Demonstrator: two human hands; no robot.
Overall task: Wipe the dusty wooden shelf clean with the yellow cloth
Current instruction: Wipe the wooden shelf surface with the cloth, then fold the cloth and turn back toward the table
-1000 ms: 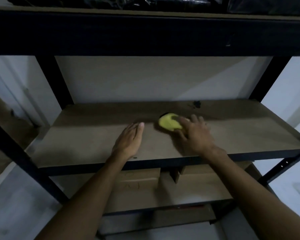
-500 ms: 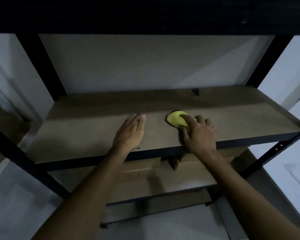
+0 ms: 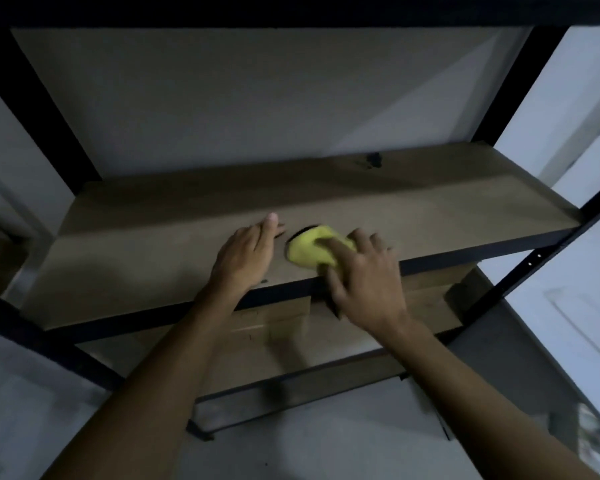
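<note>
Right hand (image 3: 364,271) and yellow cloth (image 3: 309,252) nearer shelf (image 3: 153,244) front than before

The cloth (image 3: 309,252) under the right hand (image 3: 364,282) is bright yellow, plain, no pattern at all. The shelf board (image 3: 153,251) under both hands is a dull tan-brown wood, with a small black smudge (image 3: 373,160) beyond the right hand. The frame posts (image 3: 503,88) are black and the wall (image 3: 239,98) behind is plain grey-white.

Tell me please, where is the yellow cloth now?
In the head view, the yellow cloth lies on the wooden shelf, near its front edge around the middle, under the fingers of the right hand, with the left hand flat just beside it.
</note>
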